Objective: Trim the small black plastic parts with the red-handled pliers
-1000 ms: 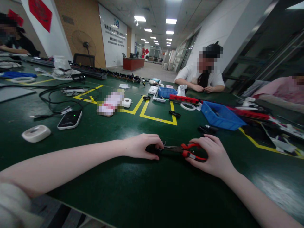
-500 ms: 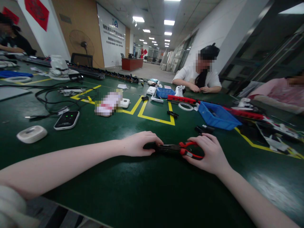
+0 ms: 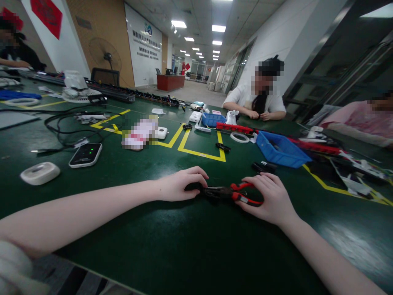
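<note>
Red-and-black pliers [image 3: 247,194] point leftward over the green table [image 3: 196,246], and my right hand [image 3: 270,196] is closed round their handles. My left hand [image 3: 187,183] pinches a small black part [image 3: 193,187] between thumb and fingers. The jaws of the pliers meet this part at my left fingertips; the exact contact is too dark to make out. Just beyond my right hand lies another black piece [image 3: 264,167].
Farther off are a blue bin [image 3: 281,149], a smaller blue bin [image 3: 211,119], a black clip [image 3: 222,147] and a white ring [image 3: 240,137]. To the left lie a phone [image 3: 139,134], a black-faced device [image 3: 86,155] and a white oval object [image 3: 40,173]. People sit across the table.
The fingers of my left hand have lifted and bent slightly at the black part. The pliers and my right hand have hardly moved.
</note>
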`<move>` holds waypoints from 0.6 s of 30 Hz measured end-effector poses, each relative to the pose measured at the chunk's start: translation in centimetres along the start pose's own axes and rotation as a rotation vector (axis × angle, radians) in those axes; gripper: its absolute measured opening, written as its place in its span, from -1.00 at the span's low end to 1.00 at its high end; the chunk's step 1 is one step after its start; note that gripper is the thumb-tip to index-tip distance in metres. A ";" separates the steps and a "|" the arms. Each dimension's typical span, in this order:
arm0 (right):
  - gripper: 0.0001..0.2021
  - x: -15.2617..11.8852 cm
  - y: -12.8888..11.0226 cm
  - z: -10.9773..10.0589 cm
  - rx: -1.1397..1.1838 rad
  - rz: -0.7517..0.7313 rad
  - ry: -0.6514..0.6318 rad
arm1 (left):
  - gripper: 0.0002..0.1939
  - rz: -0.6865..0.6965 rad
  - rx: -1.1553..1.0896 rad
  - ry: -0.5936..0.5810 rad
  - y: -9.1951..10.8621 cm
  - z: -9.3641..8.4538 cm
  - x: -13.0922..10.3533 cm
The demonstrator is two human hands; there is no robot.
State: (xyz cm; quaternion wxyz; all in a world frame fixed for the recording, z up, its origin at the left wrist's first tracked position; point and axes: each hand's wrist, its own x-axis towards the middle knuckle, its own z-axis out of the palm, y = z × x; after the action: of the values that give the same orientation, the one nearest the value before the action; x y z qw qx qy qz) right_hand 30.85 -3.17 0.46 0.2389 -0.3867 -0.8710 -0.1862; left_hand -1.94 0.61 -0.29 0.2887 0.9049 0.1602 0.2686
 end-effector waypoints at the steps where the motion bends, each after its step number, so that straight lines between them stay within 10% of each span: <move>1: -0.57 0.0 0.0 0.0 0.010 0.010 0.002 | -0.73 0.002 -0.005 0.002 0.0 0.0 0.0; 18: -0.58 0.4 -0.9 0.0 0.035 0.020 0.002 | -0.76 -0.006 0.005 -0.026 -0.1 -0.1 0.1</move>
State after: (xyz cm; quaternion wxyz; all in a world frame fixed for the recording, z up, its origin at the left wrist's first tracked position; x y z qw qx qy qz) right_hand 29.89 -3.50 0.52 0.2482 -0.3908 -0.8702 -0.1687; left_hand -1.93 0.81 -0.24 0.2891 0.9085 0.1600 0.2557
